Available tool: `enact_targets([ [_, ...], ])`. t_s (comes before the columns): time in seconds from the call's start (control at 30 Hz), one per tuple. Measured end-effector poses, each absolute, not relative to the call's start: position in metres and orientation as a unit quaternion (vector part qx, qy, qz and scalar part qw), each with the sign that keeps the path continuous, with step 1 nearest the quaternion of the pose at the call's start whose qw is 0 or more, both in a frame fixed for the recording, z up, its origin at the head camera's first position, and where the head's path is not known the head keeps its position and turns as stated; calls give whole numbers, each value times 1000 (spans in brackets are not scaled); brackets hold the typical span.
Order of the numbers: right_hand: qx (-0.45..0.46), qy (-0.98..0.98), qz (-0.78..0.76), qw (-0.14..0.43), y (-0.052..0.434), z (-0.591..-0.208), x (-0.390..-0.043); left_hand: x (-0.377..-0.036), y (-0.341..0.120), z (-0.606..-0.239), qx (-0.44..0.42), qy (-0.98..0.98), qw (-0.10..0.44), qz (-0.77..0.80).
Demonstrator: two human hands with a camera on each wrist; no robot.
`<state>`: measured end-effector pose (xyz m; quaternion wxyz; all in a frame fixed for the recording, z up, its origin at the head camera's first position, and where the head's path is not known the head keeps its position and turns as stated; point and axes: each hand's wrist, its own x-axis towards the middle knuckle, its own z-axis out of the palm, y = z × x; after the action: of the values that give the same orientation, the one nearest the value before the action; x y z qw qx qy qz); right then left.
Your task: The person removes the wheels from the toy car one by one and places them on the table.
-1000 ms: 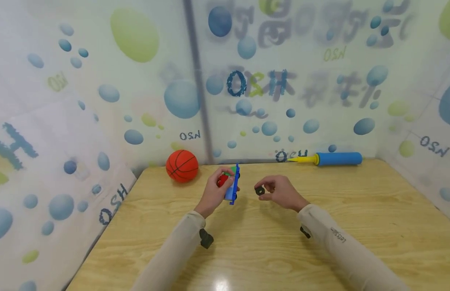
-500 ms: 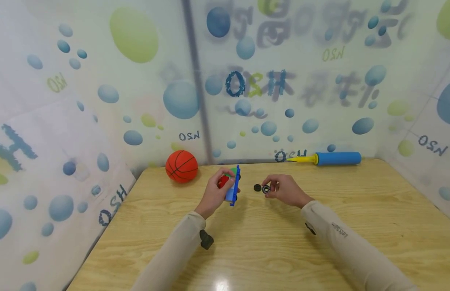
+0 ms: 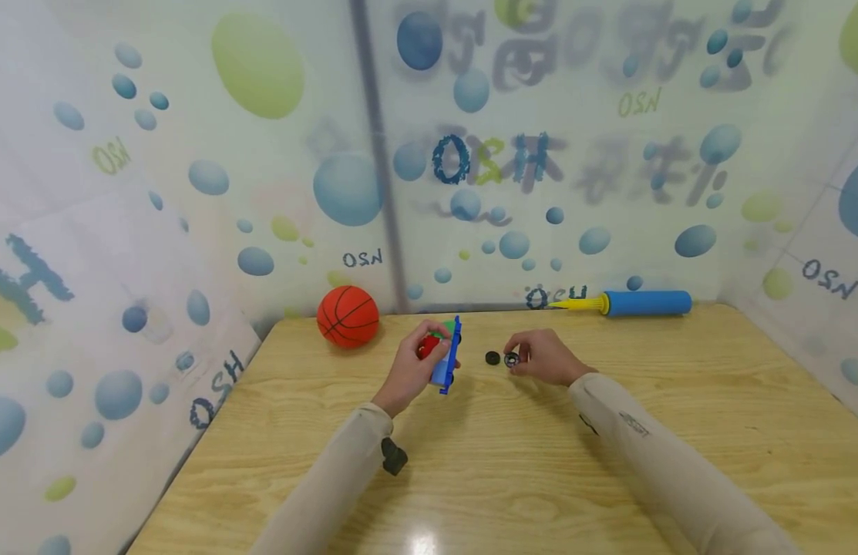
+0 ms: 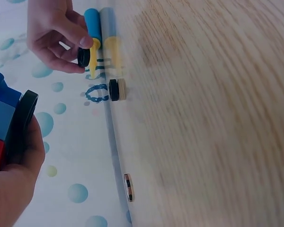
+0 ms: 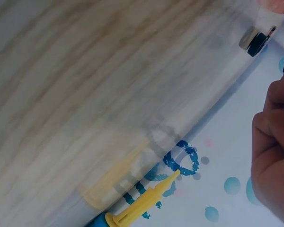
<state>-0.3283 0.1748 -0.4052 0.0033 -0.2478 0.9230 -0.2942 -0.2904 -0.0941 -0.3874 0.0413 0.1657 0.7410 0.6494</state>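
My left hand grips a toy truck made of blue, red and green parts, turned up on its side. A dark wheel shows on its underside in the left wrist view. To the right, my right hand pinches a small black toy wheel between thumb and fingertips, close over the table. A second black wheel lies flat on the table between the hands, just left of the pinched one. The right wrist view shows only part of the right hand, at its right edge.
A red toy basketball stands at the back left of the wooden table. A blue pump with a yellow nozzle lies along the back right edge. A small thin disc shows near the table's edge in the left wrist view.
A black wheel now lies on the table where my right hand was a second ago. That hand has shifted slightly right and pinches a wheel. My left hand and the truck barely moved.
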Motion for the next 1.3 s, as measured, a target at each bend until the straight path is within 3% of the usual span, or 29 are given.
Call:
enact_targets([
  [1.3, -157, 951, -250, 88, 162, -415, -361, -295, -92, -391, 179, 742, 52, 644],
])
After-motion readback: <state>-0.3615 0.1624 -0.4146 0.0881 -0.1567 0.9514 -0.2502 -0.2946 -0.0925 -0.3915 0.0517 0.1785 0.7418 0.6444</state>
